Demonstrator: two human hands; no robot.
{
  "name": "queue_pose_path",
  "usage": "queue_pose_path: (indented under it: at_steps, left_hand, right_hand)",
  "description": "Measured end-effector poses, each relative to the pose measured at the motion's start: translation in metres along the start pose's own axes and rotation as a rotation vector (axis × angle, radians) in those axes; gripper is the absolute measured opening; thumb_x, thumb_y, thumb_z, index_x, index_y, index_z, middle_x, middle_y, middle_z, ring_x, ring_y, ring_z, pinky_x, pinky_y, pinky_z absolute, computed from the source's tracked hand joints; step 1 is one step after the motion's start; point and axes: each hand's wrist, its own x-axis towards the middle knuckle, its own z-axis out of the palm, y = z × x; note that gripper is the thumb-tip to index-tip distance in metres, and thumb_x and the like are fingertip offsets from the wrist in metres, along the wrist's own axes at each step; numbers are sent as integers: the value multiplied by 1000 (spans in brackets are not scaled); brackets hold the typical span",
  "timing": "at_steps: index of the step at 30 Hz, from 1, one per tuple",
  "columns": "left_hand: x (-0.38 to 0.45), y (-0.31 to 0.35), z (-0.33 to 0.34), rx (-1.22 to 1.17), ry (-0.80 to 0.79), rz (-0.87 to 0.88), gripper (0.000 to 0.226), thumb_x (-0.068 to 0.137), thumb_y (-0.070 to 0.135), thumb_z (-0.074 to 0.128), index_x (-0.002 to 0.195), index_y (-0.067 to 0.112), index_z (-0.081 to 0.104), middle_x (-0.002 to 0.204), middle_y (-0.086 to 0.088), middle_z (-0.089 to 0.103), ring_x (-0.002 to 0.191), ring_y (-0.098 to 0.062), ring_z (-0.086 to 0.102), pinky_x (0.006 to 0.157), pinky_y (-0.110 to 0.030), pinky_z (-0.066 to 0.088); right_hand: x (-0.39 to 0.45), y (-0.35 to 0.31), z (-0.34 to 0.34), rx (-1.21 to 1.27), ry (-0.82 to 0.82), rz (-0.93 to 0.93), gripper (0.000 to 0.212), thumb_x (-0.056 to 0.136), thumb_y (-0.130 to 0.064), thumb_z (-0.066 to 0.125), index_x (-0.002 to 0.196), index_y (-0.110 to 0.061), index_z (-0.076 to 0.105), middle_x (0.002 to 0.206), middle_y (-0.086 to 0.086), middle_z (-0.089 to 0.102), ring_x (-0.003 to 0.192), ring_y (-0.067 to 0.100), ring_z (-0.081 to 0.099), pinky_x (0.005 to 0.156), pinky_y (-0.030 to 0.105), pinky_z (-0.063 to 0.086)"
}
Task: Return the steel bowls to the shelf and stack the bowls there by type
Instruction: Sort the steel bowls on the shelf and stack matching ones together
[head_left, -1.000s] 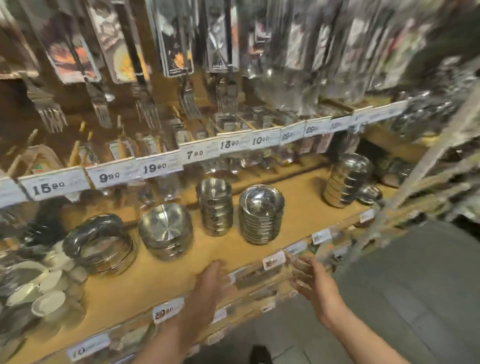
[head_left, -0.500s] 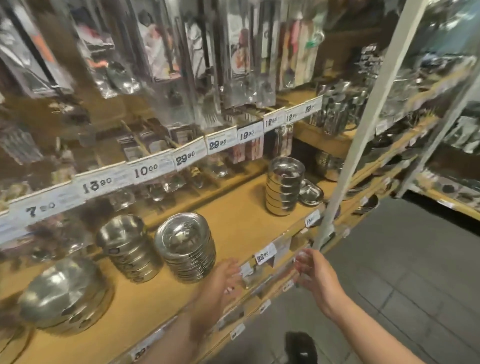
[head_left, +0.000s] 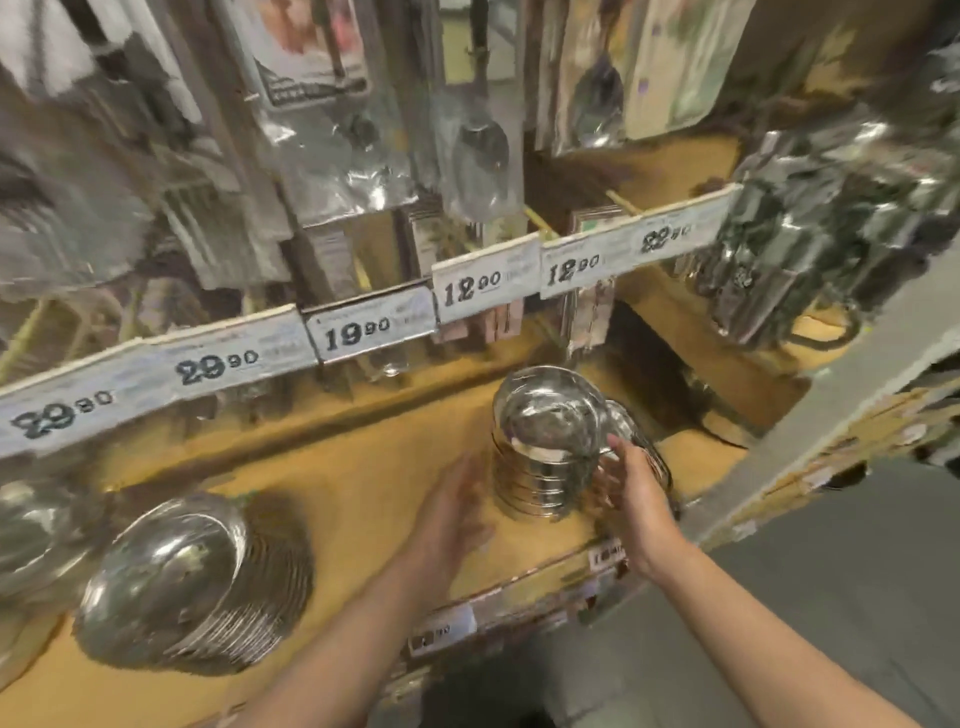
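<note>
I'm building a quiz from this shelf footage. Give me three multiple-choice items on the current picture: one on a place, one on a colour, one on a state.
1. Where is the tall stack of steel bowls?
A. On the floor
B. On the wooden shelf, between the two hands
C. Hanging from a hook

2. What colour is the shelf board?
A. Yellowish brown
B. Blue
C. White

3. What is the right hand doing?
A. Resting on the floor
B. Holding a price tag
C. Touching the stack's side, fingers spread

Answers: B, the left hand and right hand flank it; A, the bare board shows it; C, its fingers lie against the stack.
</note>
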Motion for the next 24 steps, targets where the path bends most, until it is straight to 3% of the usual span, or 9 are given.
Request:
queue_pose_path:
  at_steps: [3, 6, 8, 10, 12, 16, 24]
  left_hand:
    - [12, 7, 13, 41, -37, 14, 44, 102, 56, 37, 123, 29, 66, 135, 4, 65, 121, -18, 57, 87, -41, 46]
    - [24, 8, 19, 42, -28, 10, 40, 102, 57, 37, 111, 39, 72, 115, 11, 75, 110, -17, 62, 84, -45, 42]
    - [29, 7, 22, 35, -41, 7, 39, 103, 56, 35, 106, 46, 73, 111, 14, 75, 110, -16, 65, 84, -45, 47]
    - [30, 5, 23, 0, -47, 6, 39, 103, 56, 34, 109, 47, 72, 114, 14, 75, 110, -15, 67, 75, -40, 56]
    - [29, 4, 25, -43, -56, 4, 38, 103, 55, 36, 107, 47, 73, 113, 14, 75, 106, -11, 70, 63, -34, 59]
    - [24, 2, 21, -91, -48, 10, 38, 103, 55, 36, 101, 48, 74, 108, 15, 76, 93, -4, 74, 58, -30, 58]
    - [-16, -3, -8, -89, -30, 5, 40, 102, 58, 36, 105, 46, 73, 107, 13, 77, 90, -6, 75, 61, -31, 59]
  right_hand:
    - [14, -6, 4, -106, -125, 18, 31, 99, -60, 39, 107, -52, 67, 102, -22, 75, 98, 1, 69, 74, 25, 52]
    - [19, -15, 6, -190, -222, 23, 29, 90, -74, 36, 98, -70, 63, 103, -39, 69, 100, -10, 62, 80, 25, 47]
    - [21, -19, 7, -220, -265, 56, 42, 83, -84, 37, 113, -66, 58, 107, -39, 66, 106, -10, 54, 82, 26, 44]
    - [23, -18, 9, -227, -296, 91, 60, 84, -81, 33, 134, -52, 52, 125, -27, 64, 118, 0, 53, 90, 34, 45]
    - [22, -16, 12, -211, -307, 101, 62, 92, -74, 28, 142, -44, 48, 138, -15, 60, 128, 11, 51, 102, 45, 41]
    - [16, -14, 18, -193, -317, 118, 61, 99, -67, 24, 145, -35, 49, 141, -8, 61, 133, 16, 52, 114, 55, 36]
    - [-28, 1, 33, -214, -334, 71, 71, 81, -81, 39, 138, -42, 54, 137, -10, 63, 132, 19, 53, 107, 61, 41]
